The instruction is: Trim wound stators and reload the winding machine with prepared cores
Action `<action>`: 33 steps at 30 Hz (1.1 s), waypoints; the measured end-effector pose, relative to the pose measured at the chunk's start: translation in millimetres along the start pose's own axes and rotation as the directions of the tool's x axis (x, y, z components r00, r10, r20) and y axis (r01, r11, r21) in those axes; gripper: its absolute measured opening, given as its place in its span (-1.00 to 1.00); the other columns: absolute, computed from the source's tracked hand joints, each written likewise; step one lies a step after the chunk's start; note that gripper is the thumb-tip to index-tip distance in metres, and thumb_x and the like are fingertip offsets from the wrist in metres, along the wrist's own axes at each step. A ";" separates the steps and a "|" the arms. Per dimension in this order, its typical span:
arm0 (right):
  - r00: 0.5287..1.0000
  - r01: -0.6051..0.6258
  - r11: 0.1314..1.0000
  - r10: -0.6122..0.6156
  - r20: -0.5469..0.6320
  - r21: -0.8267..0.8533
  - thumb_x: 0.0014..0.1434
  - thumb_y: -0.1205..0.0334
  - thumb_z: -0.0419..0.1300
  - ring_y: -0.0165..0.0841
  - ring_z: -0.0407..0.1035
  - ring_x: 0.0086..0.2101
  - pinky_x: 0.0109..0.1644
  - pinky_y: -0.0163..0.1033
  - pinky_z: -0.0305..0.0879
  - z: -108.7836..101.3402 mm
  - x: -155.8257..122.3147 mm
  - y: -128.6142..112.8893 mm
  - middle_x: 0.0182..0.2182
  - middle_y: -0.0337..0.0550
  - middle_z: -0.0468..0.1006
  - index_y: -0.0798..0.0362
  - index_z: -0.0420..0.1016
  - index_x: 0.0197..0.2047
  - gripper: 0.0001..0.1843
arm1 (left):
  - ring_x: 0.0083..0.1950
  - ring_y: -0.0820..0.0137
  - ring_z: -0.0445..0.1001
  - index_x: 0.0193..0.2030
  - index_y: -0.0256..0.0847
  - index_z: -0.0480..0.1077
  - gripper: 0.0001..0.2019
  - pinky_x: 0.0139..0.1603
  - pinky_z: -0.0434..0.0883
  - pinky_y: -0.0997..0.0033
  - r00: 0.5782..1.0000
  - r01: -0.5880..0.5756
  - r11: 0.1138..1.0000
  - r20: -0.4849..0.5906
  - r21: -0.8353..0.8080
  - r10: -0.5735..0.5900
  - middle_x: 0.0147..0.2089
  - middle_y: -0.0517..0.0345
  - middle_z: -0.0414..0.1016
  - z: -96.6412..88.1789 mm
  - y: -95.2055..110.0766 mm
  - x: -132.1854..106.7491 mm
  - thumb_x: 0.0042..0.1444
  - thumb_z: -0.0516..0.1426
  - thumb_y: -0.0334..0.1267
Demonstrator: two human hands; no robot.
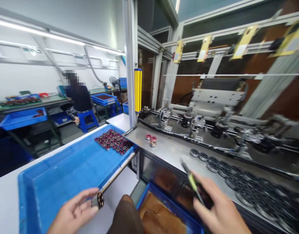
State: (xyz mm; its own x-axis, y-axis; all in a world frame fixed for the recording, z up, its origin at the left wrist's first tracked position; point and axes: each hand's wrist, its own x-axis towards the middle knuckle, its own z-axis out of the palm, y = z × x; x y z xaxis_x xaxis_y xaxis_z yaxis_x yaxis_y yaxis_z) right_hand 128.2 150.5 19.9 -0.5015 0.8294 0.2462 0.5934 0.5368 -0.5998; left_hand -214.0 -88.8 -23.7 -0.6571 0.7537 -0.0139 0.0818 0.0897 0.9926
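My left hand [73, 213] pinches a small round black part with copper dots [100, 200] in its fingers at the near rim of the shallow blue plastic tray [54, 175], face toward me, probably to check it; right of the tray, right hand [219, 209] fingers clamp a slim dark yellow-striped tool [192, 180], tip forward

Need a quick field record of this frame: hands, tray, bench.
left hand: pinches a small round part near the blue tray edge
right hand: grips a thin green-black tool
tray contents: cluster of parts in its far corner
metal bench: three loose parts, row of dark rings
background: seated person at another table
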 end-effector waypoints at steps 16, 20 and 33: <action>0.995 0.011 0.866 -0.059 -0.081 -0.500 0.22 0.16 0.12 -0.10 0.34 0.02 0.11 -0.05 0.22 61.6 149.0 13.6 -0.03 0.13 0.51 0.24 0.49 -0.01 -0.62 | 0.06 0.18 0.48 0.08 -0.23 0.38 -0.69 0.03 0.45 -0.01 0.942 -0.315 0.663 0.140 0.679 0.305 0.12 -0.01 0.45 11.4 -77.5 248.3 0.23 0.16 -0.22; 0.994 0.000 0.859 -0.055 -0.092 -0.512 0.23 0.17 0.15 -0.16 0.34 0.02 0.10 -0.05 0.23 62.4 148.3 14.0 -0.02 0.08 0.49 0.22 0.46 0.00 -0.65 | 0.07 0.17 0.47 0.07 -0.23 0.38 -0.70 0.04 0.44 -0.02 0.914 -0.369 0.567 0.177 0.736 0.365 0.12 -0.01 0.45 8.2 -88.5 260.6 0.23 0.16 -0.22; 0.994 -0.030 0.862 -0.029 -0.109 -0.505 0.27 0.11 0.17 -0.20 0.36 0.00 0.09 0.03 0.28 62.0 142.5 6.7 -0.02 -0.07 0.48 0.11 0.44 -0.05 -0.72 | 0.15 0.11 0.41 0.10 -0.22 0.36 -0.65 0.13 0.36 -0.12 0.848 -0.466 0.492 0.213 0.735 0.485 0.16 -0.03 0.41 9.8 -53.8 262.9 0.20 0.17 -0.18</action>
State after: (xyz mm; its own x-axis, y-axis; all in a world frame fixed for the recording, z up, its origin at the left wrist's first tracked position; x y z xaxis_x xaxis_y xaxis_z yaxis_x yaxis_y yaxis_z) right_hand 21.7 262.7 3.8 -0.4474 0.8251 0.3450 0.8448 0.5166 -0.1398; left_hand -383.9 110.9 -82.0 -0.3577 0.8217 0.4437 0.8976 0.1716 0.4060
